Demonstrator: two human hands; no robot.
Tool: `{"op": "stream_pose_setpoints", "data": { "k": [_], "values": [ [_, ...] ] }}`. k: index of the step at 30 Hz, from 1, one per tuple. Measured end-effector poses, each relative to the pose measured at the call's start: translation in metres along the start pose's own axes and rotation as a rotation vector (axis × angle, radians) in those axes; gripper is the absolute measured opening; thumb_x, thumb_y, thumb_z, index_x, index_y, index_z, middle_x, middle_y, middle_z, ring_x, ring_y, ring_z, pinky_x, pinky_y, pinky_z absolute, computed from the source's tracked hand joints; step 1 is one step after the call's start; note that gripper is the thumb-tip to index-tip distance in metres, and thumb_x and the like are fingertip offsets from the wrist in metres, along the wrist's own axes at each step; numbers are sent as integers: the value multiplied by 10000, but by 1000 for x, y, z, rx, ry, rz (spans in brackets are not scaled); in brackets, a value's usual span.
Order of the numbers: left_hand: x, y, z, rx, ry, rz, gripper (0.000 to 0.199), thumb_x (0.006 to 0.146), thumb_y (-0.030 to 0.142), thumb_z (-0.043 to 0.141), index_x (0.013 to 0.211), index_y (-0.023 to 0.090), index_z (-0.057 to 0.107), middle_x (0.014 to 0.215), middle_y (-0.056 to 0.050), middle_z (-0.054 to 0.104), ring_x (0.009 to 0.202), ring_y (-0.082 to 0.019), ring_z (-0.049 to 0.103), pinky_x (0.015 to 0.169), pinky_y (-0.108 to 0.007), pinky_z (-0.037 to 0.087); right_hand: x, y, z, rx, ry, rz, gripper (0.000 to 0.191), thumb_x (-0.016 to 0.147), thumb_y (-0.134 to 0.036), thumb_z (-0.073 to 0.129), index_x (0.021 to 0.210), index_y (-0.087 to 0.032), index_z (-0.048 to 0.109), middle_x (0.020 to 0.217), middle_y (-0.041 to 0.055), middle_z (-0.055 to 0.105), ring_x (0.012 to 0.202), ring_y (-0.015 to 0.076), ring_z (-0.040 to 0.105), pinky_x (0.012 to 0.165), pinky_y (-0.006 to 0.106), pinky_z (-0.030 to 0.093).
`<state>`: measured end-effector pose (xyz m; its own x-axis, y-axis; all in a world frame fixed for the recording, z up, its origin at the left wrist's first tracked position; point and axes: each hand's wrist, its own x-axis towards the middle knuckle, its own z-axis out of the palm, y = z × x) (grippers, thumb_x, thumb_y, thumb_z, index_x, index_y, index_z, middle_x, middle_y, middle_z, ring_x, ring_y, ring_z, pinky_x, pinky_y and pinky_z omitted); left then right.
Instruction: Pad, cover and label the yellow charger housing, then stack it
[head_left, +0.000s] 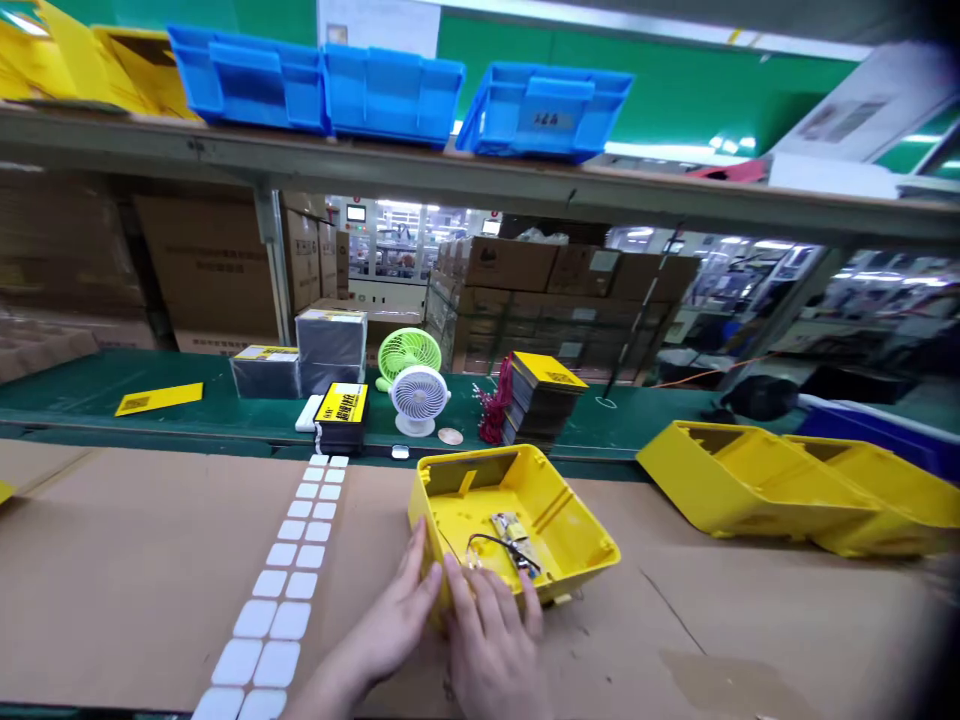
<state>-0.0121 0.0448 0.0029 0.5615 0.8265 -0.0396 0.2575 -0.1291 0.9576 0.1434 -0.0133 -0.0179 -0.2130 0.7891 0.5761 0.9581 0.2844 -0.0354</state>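
From the head view, the left hand [397, 612] lies open, its fingers flat against the outer wall of a yellow plastic case [574, 535]. The right hand [491, 628], loosely curled, sits on the case's near rim, just beside a small circuit board [514, 542] and black wire [487, 541]; any grip on them cannot be told. A strip of white pads [281, 585] lies left of the case.

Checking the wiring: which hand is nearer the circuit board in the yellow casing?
Right hand, just below the circuit board; the left hand is farther left, against the wall of the yellow casing.
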Motion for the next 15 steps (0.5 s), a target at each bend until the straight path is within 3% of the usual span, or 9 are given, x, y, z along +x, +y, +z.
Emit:
{"op": "stream_pose_setpoints", "data": {
  "k": [2,5,8,11,15],
  "values": [
    [2,-11,3,-51,-45,-40,659,882,561,302,1416,181,240,1488,-46,226,1366,-174,189,1132,-344,175,-3,26,9,-62,12,83,622,872,-259,416,1418,-374,142,1071,59,597,1045,301,522,1046,585,135],
    [-1,-35,2,88,45,-78,639,829,538,447,1348,169,391,1438,-78,343,1335,-214,284,1125,-376,209,1,86,6,-179,34,185,514,873,-288,410,1377,-334,326,1005,88,561,1065,301,485,1053,555,166],
    [-4,-55,0,245,104,-54,531,830,464,463,1274,173,490,1385,-90,423,1316,-231,322,1113,-406,240,10,150,-7,-404,62,273,434,878,-300,375,1293,-243,490,995,133,536,1057,309,458,1033,534,207],
    [-4,-64,1,342,84,23,435,818,405,486,1206,220,556,1346,-64,474,1313,-236,326,1104,-426,265,17,204,-19,-543,40,300,458,872,-294,366,1316,-226,456,940,133,539,993,308,462,984,541,257],
    [-1,-66,3,431,42,59,398,779,364,534,1161,265,587,1361,-37,460,1321,-260,304,1094,-466,275,13,252,-25,-601,49,309,462,880,-288,353,1321,-190,448,877,119,531,921,285,469,977,518,256]
  ]
}}
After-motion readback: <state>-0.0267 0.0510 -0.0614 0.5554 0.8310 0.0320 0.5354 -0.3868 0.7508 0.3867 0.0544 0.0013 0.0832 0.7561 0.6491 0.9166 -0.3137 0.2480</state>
